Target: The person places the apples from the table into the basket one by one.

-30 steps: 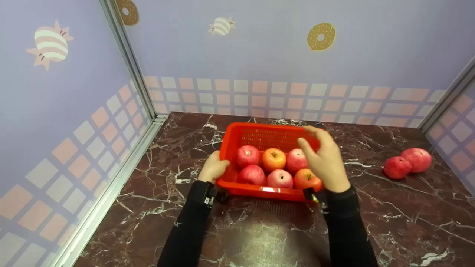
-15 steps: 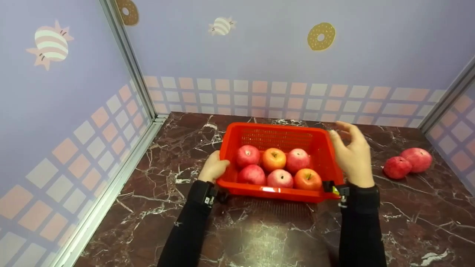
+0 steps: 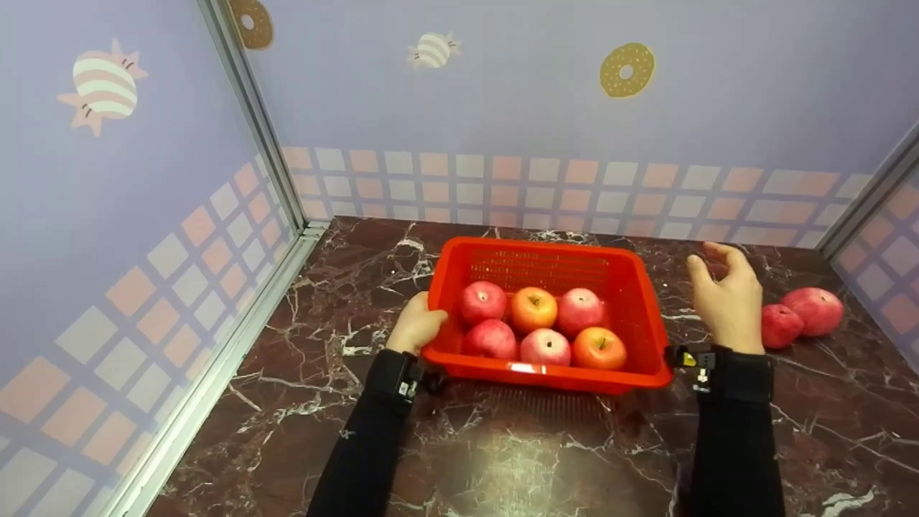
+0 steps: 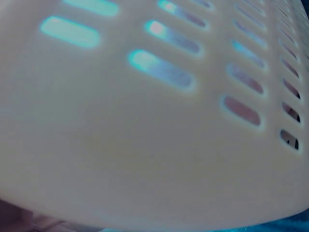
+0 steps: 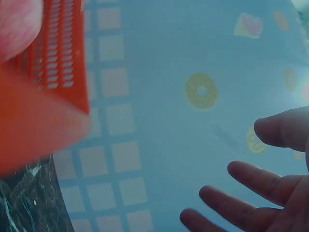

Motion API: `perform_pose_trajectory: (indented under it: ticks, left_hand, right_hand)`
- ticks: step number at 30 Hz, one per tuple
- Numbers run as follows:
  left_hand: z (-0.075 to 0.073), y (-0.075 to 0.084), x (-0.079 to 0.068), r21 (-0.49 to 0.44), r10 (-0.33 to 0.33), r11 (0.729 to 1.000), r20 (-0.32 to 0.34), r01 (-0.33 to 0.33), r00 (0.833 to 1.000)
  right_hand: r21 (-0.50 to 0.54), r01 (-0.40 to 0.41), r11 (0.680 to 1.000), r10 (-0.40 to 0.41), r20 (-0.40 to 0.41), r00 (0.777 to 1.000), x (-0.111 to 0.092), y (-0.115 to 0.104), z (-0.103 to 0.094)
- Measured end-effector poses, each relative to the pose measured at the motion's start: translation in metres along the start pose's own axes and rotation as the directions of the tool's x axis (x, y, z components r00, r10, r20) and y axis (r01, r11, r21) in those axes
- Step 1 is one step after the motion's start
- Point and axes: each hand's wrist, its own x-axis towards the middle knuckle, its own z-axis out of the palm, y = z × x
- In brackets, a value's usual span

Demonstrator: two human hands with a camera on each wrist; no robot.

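Observation:
A red plastic basket (image 3: 650, 316) holds several red and orange apples (image 3: 534, 309) in two rows. My left hand (image 3: 418, 323) grips the basket's left rim, thumb on the inner side and the other fingers hidden behind the wall. Its wrist view is filled by the slotted basket wall (image 4: 145, 130), washed out in colour. Past the basket's right side my right hand (image 3: 729, 301) hovers with nothing in it; its wrist view shows the fingers (image 5: 236, 208) spread and loosely bent. Just right of that hand lie two red round fruits (image 3: 813, 311), the nearer one partly covered by it.
The dark marbled tabletop (image 3: 517, 459) carries the basket and the loose fruits. Patterned walls (image 3: 502, 93) close off the back and both sides, with a metal edge strip (image 3: 237, 366) along the left.
My right hand has moved right, from over the basket's right end to near the loose fruits, uncovering that end. The left hand and basket stay almost in place.

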Motion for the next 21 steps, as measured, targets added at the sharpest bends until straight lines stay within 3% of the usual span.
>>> perform_pose_trajectory:
  ticks: [13, 21]
  left_hand:
    - [-0.001, 0.002, 0.000, -0.005, -0.013, 1.000, -0.003, 0.013, 1.000]
    - [-0.001, 0.003, -0.001, -0.020, -0.028, 0.999, 0.003, 0.028, 1.000]
  right_hand:
    - [-0.196, -0.025, 0.980, 0.044, 0.094, 0.995, 0.050, 0.065, -0.031]
    - [-0.327, -0.050, 0.944, 0.091, 0.109, 0.990, 0.067, 0.097, -0.048]
